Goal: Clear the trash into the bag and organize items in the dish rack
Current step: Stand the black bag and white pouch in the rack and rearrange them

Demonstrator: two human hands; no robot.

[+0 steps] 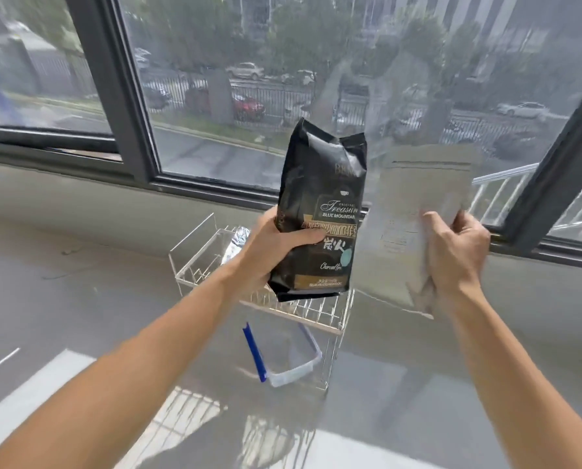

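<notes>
My left hand [276, 245] grips a black coffee bag [320, 198] with gold print, held upright above the white wire dish rack [330, 316]. My right hand [459, 255] holds a pale grey flat pouch [418, 201] upright beside it, blurred by motion. Inside the rack, a silver foil packet [237, 240] shows at the back left. A clear plastic container with a blue clip [283, 357] lies in the rack's lower part.
The rack stands on a grey glossy counter [79, 282] under a wide dark-framed window [130, 106]. White stripes of light cross the counter at the lower left. A white railing [499, 187] shows outside on the right.
</notes>
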